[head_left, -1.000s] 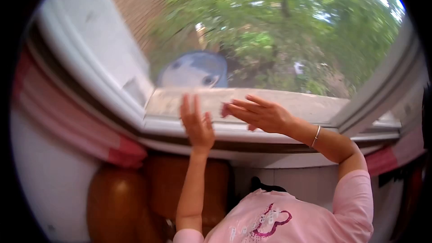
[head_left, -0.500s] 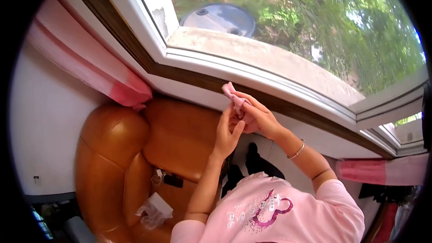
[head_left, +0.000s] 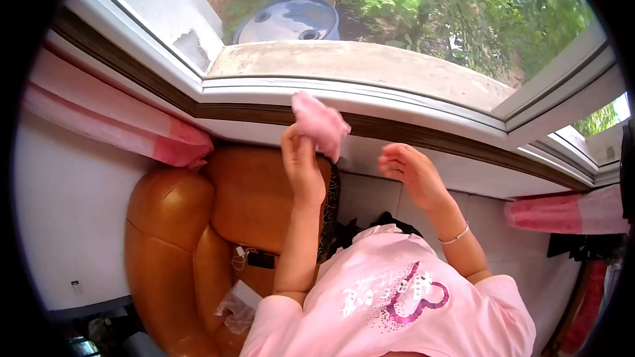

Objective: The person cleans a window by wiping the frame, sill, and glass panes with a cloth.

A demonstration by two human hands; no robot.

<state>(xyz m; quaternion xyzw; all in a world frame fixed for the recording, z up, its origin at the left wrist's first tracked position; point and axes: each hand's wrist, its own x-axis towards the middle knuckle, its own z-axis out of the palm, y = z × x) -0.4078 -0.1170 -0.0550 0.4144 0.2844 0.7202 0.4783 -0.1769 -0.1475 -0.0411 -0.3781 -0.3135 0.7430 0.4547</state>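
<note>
A crumpled pink cloth (head_left: 320, 122) is pinched in my left hand (head_left: 304, 170), raised before the dark wooden strip below the window. Its loose folds stick up and to the right of the fingers. To the right, apart from the cloth, my right hand (head_left: 415, 173) is in the air with its fingers loosely bent and nothing in it. A silvery bracelet (head_left: 454, 234) circles the right wrist. Beyond both hands runs the white window frame (head_left: 357, 92).
A brown leather sofa (head_left: 173, 208) stands at the lower left, bearing a black phone (head_left: 261, 260), a white cable and a clear plastic bag (head_left: 237, 307). Pink curtains (head_left: 126, 119) hang at both sides. Outside the glass are a blue barrel (head_left: 289, 20) and trees.
Half a second ago both hands were together on the cloth. Now the right hand has let go and moved right, while the left has lifted the cloth up and left.
</note>
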